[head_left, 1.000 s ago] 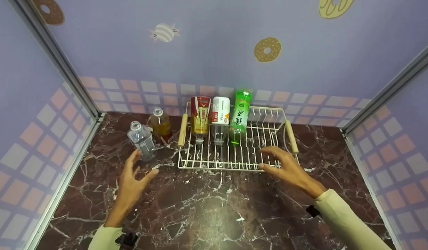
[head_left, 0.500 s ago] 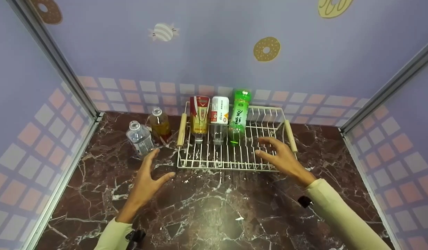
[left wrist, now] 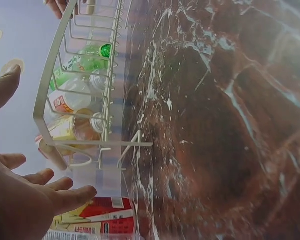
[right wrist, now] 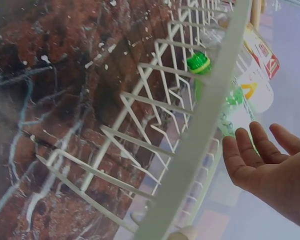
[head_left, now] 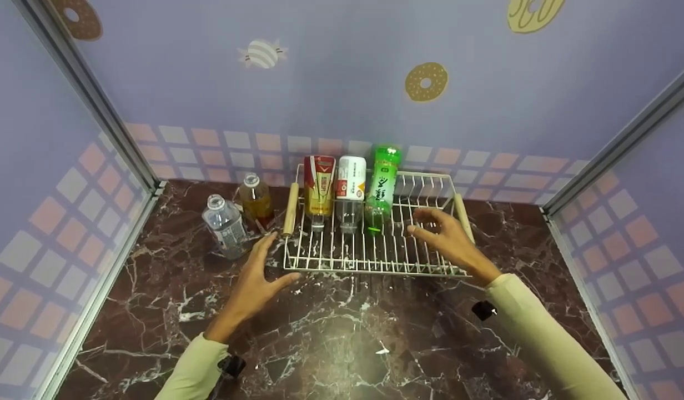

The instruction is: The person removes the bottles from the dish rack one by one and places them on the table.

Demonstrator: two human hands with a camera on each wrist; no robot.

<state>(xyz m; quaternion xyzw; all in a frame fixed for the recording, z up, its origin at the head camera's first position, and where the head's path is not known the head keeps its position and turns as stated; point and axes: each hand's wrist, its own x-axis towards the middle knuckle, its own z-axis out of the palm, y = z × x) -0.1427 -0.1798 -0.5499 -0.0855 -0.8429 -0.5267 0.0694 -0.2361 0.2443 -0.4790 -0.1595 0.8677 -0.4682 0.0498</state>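
One rack (right wrist: 202,120), white wire, stands on the table (head_left: 342,333); we set our clock at its centre, with 12 toward the back wall (head_left: 347,111). In its part from 9 to 12 we count three bottles side by side, tilted, bases raised toward 12, necks down toward 6: red bottle (head_left: 320,186), white bottle (head_left: 351,180), green bottle (head_left: 384,180), the last with a green cap (right wrist: 198,62). Two wooden handles: left handle (head_left: 291,210) at 9, right handle (head_left: 463,218) at 3. Right hand (head_left: 448,239), at 4, above the rack: thumb and fingers parted, holding nothing; whether it touches the wires we cannot tell. Left hand (head_left: 256,286), at 8, near the rack's corner and apart from it: wide, thumb well away from the fingers, holding nothing. Beyond the left handle we enter two upright bottles: amber bottle (head_left: 257,203), between 9 and 10; clear bottle (head_left: 225,228), at 9, near the amber one. Outermost, one pale sleeve at 7, another at 4; on the wall, a doughnut print (head_left: 413,83) at 12.
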